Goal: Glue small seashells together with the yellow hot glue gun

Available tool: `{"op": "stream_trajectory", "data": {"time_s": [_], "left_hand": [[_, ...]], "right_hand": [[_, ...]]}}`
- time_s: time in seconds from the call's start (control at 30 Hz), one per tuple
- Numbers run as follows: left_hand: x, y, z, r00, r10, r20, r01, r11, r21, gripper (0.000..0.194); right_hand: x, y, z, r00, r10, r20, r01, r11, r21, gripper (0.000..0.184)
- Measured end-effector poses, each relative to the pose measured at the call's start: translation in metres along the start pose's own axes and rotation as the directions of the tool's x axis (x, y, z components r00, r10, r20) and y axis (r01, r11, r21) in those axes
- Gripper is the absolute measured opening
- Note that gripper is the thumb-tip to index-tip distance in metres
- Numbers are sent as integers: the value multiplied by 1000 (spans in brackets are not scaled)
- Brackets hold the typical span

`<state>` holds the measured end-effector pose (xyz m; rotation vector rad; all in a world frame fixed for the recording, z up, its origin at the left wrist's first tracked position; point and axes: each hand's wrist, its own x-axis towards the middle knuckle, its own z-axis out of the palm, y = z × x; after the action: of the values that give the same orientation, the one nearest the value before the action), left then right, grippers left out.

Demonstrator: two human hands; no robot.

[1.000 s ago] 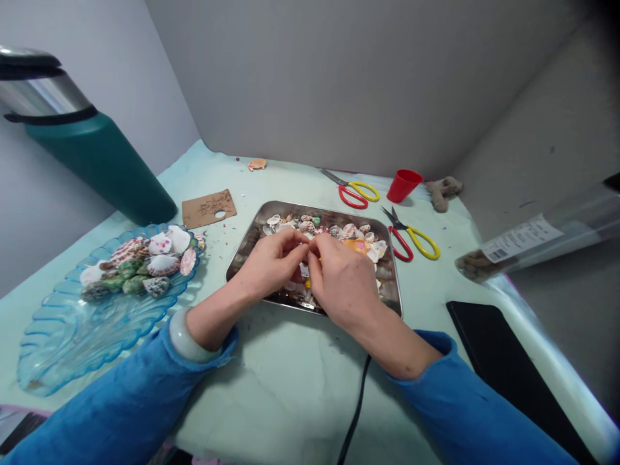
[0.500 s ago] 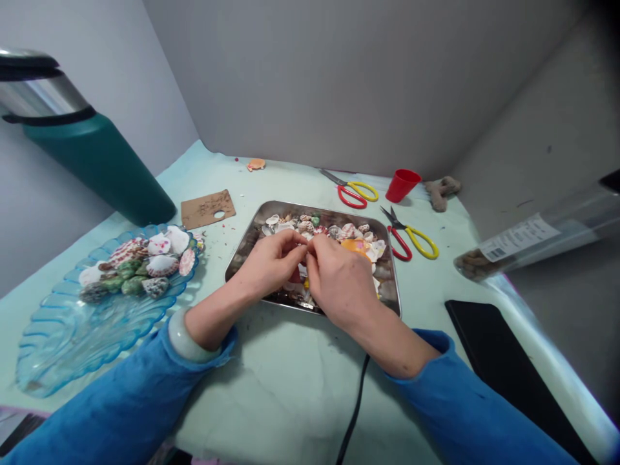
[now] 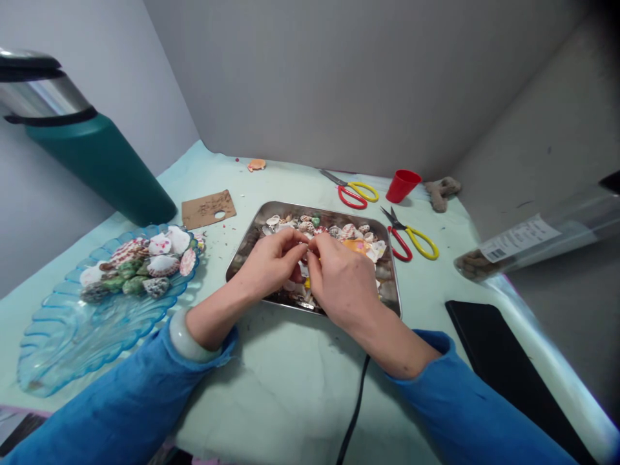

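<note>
My left hand (image 3: 272,259) and my right hand (image 3: 341,276) meet fingertip to fingertip above a metal tray (image 3: 233,261). Both are closed in a pinch. Whatever lies between the fingertips is too small and too covered to name. Small seashells (image 3: 349,230) of several kinds fill the tray beneath, along with an orange piece (image 3: 357,246) beside my right knuckles. The middle of the tray is partly hidden by my hands.
Left stands a blue clear dish (image 3: 92,342) of shells and green stones, with a teal bottle (image 3: 104,168) and brown card (image 3: 208,209) behind. Right are two pairs of scissors (image 3: 353,192), a red cup (image 3: 403,186), a clear tube (image 3: 527,239) and a black flat object (image 3: 504,361).
Hardly anything differs. My fingertips have shifted slightly while staying pinched together over the tray.
</note>
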<state>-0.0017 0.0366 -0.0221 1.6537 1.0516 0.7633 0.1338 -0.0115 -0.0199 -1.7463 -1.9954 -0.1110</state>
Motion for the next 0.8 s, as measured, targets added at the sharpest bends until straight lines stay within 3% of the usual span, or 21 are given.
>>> {"op": "stream_trajectory", "data": {"time_s": [0.27, 0.8], "left_hand": [[-1, 1, 0, 999, 36, 2, -36, 998, -42, 15], [-1, 3, 0, 999, 35, 5, -35, 999, 2, 14]], "right_hand": [[-1, 1, -1, 998, -3, -62, 9, 996, 93, 14], [-1, 1, 1, 998, -10, -60, 14, 997, 70, 16]]}}
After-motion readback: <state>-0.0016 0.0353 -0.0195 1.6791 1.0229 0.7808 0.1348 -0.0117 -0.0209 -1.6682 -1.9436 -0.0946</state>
